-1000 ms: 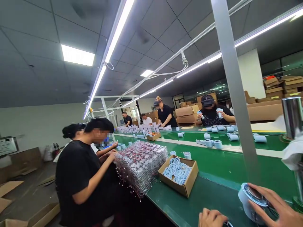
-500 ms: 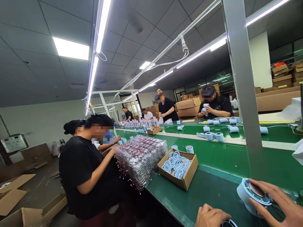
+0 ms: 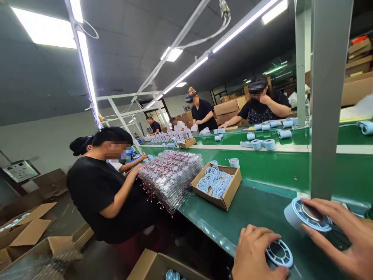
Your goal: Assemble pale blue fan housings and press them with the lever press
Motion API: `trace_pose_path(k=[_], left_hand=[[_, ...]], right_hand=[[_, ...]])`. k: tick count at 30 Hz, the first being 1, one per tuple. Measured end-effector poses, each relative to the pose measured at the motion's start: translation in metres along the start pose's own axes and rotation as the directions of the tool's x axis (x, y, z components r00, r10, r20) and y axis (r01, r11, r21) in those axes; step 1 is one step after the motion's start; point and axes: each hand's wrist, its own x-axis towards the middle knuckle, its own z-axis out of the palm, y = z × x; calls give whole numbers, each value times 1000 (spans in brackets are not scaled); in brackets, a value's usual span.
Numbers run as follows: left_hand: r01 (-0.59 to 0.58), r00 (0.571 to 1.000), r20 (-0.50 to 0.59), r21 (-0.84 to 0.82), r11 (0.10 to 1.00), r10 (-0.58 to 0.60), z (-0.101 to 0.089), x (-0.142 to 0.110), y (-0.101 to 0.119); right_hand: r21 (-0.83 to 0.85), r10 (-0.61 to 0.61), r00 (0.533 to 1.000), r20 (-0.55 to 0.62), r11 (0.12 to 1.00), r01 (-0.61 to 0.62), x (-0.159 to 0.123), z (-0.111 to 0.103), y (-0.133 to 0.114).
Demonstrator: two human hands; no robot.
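Note:
My left hand (image 3: 253,252) is closed on a light-blue spoked ring (image 3: 287,259), thumb and fingers pinching its edge just above the green table. To the right, my right hand (image 3: 346,237) grips a light-blue fan head (image 3: 291,216), a short round housing with a spoked rim and a silver disc at its centre. The fan head is tilted, its spoked face turned up and towards my right hand. Dark wires show below it, partly hidden by my fingers. The ring and the fan head are apart.
A cardboard box (image 3: 230,194) of light-blue rings stands ahead, beside stacked clear trays (image 3: 169,175) with red wires. A co-worker (image 3: 96,198) sits at left. A grey post (image 3: 326,116) rises at right. Below the table edge is another box (image 3: 145,266). Blue parts (image 3: 256,145) lie across the table.
The view has tilted down and shifted, bringing the ring in my left hand and a lower box into sight. Both hands keep their holds. The co-worker opposite has raised a hand to the face.

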Motion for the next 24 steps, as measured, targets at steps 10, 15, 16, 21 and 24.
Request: trace_pose_path(k=[10,15,16,21,24], left_hand=[[115,989,88,35,993,-118,-15,9,25],[54,995,78,23,998,-55,-12,11,15],[25,997,71,24,999,-26,-10,11,11],[-45,998,-51,72,996,48,4,10,-4],[-13,997,-80,88,996,20,10,9,-7]], right_hand=[[-22,60,998,19,998,-60,11,-11,-30],[11,-47,999,12,999,47,5,-5,-35],[8,-65,998,13,998,65,3,-4,-35],[-34,-55,997,49,998,56,-4,1,-32],[-56,-93,994,52,994,95,-2,4,-22]])
